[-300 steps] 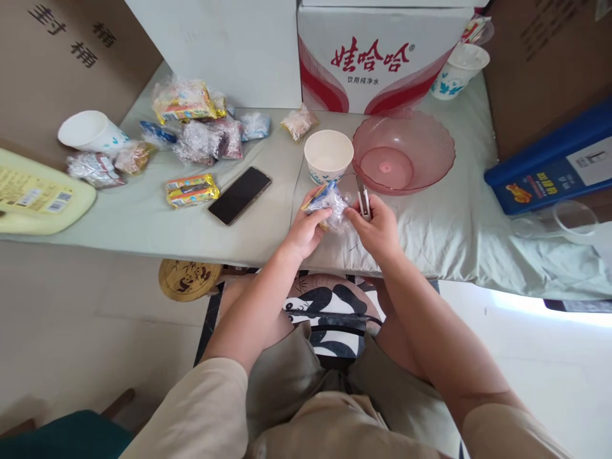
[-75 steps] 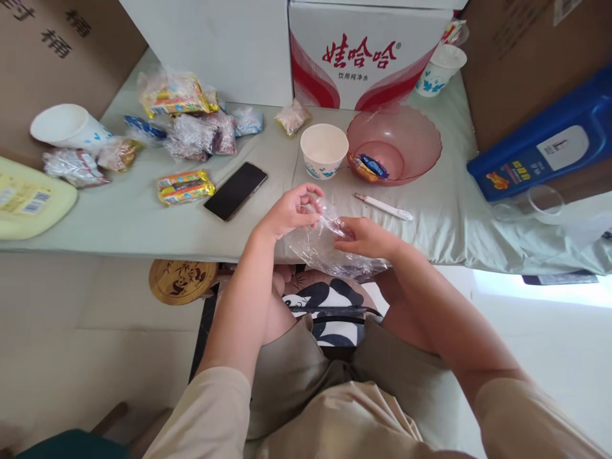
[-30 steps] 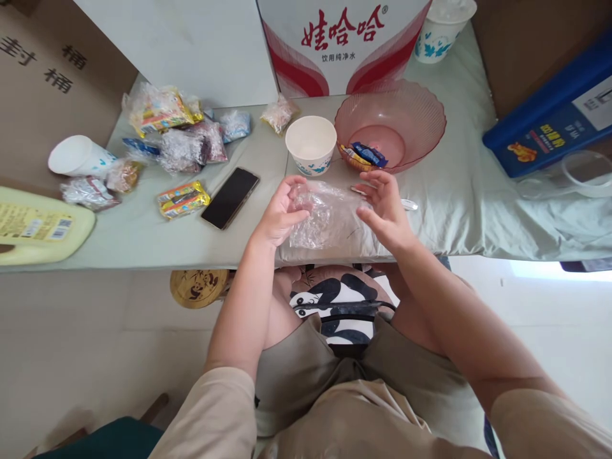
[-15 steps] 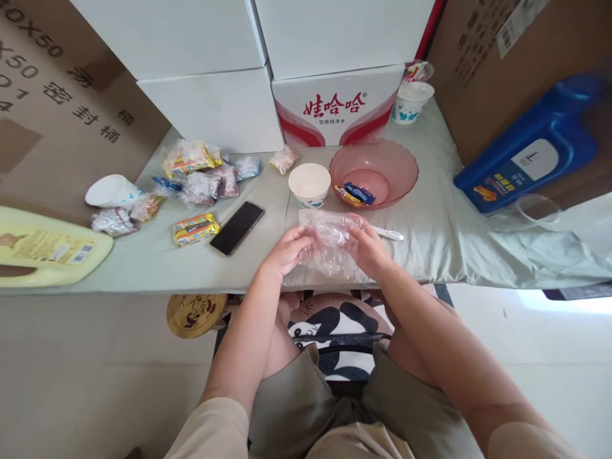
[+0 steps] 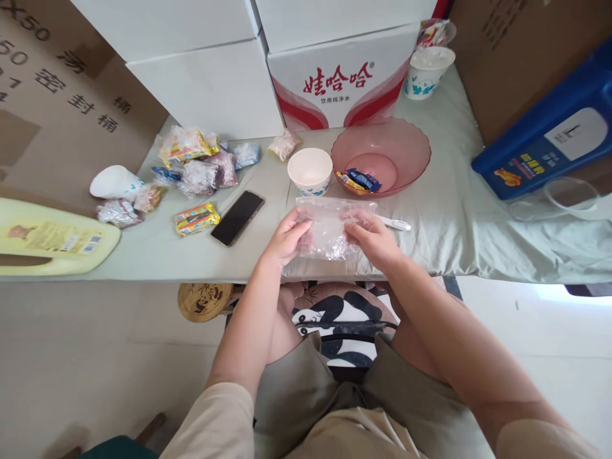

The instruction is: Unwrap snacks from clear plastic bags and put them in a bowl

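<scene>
A clear plastic bag [image 5: 329,233] is stretched flat between my two hands, low over the front of the table. My left hand [image 5: 289,236] pinches its left side, the thumb lying on top. On the other side my right hand [image 5: 373,237] grips the bag the same way. Just beyond the bag stands a white paper cup [image 5: 310,169] with a blue pattern. A pink ribbed bowl [image 5: 406,153] sits to its right, holding a few small blue and yellow packets [image 5: 361,180]. A white pen-like stick [image 5: 396,224] lies partly behind my right hand.
To the left lie a phone [image 5: 238,218], a yellow packet [image 5: 197,219], several bagged sweets [image 5: 198,169] and a tipped paper cup [image 5: 115,183]. A yellow jug [image 5: 57,236] and a blue bottle [image 5: 549,146] flank the table. White cartons [image 5: 344,83] line the back.
The bag was crumpled and bunched between my hands; now it is spread flatter and wider. My head view has shifted slightly. The cup, bowl and phone stay in place.
</scene>
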`<state>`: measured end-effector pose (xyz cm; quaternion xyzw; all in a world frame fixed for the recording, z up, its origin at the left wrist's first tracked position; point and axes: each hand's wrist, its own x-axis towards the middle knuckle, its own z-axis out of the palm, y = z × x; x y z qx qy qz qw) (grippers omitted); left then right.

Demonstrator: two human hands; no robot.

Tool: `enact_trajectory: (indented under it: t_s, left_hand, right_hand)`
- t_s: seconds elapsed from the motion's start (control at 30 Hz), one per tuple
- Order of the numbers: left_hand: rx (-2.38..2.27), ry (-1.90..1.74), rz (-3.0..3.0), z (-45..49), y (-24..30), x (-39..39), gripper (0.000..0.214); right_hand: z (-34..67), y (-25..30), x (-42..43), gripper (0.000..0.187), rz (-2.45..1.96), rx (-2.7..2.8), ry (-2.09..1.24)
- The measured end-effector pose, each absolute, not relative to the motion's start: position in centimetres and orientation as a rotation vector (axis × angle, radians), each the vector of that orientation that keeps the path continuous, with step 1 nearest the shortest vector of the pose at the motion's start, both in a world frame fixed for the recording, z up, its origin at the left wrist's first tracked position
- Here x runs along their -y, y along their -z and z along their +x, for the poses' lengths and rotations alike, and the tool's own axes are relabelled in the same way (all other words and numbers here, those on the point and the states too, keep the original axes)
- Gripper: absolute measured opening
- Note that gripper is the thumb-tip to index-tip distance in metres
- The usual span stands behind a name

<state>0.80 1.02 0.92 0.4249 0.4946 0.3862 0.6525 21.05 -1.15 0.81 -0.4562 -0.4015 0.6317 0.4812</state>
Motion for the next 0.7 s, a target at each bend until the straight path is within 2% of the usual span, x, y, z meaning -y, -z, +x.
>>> enact_trajectory:
  t_s: [0.1,0.2,0.27,0.37,0.4,0.5,0.6,0.7]
  left_hand:
    - [-1.025,-0.970,0.872,0.7,-1.4,-1.4,0.027]
    - [-0.953,-0.966,0.807,0.7,-1.9,-2.0,0.025]
    - [-0.925,-0.941,0.800,0.7,-2.0,-2.2,0.029]
    - [-0.980,-0.941,0.909,0.9,-1.5,-2.3,0.027]
    - [-1.016,-0.941,0.967,0.9,-1.2,-2.3,0.024]
    - [-1.141,-0.955,1.105,0.8,-0.1,-2.3,0.021]
    - [-1.328,-1.129,1.147,-0.1,0.6,-2.7,0.030]
    - [-1.566,-1.380,1.183,-1.4,0.6,-2.5,0.032]
  right_hand:
    - [21.1,-0.8,1.0,0.023,-1.068,0.874,-1.501]
    - [21.5,-1.2,0.8,0.022,-1.004,0.869,-1.500]
    - [21.9,-1.6,0.9,0.032,-0.972,0.911,-1.514]
    - [22.3,-1.8,1.3,0.060,-1.045,0.999,-1.576]
    - [22.3,-1.7,1.5,0.061,-1.112,1.043,-1.585]
    - [22.0,-1.1,2.0,0.045,-1.317,1.160,-1.511]
    - [21.5,-0.5,2.0,0.054,-1.380,1.180,-1.417]
    - [21.0,-0.7,2.0,0.036,-1.391,1.286,-1.329]
